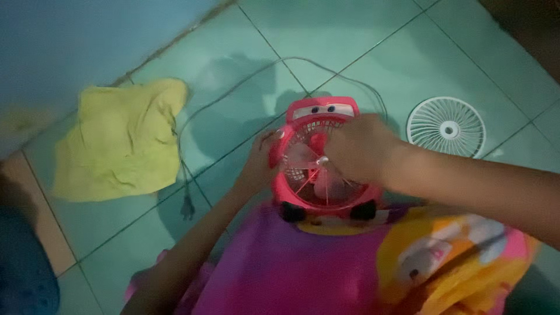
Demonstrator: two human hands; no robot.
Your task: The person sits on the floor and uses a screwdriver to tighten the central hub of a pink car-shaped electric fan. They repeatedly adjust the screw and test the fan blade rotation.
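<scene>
A small pink fan (324, 160), shaped like a cartoon car with eyes on its far edge and dark wheels on its near edge, lies face up at the near middle of the scene, propped against the person's lap. Its front guard is off, so the pale blades (318, 169) and the hub show inside the pink housing.

The left hand (259, 163) clasps the fan's left rim, fingers curled around the edge and pressed against the plastic. The right hand (361, 146) reaches in from the right and rests over the right part of the blades, its fingers bunched together near the hub; whether they pinch the hub or only touch it cannot be told, as the picture is blurred there.

A white round grille (447, 127) lies flat on the green tiled floor (350, 35), to the far right of the fan and apart from it. A crumpled yellow cloth (119, 140) lies on the floor to the left. A thin cord (245, 81) runs from the fan across the tiles, ending in a dark plug (187, 207) near the cloth's near right corner. The person's clothing (303, 268) is pink and yellow.
</scene>
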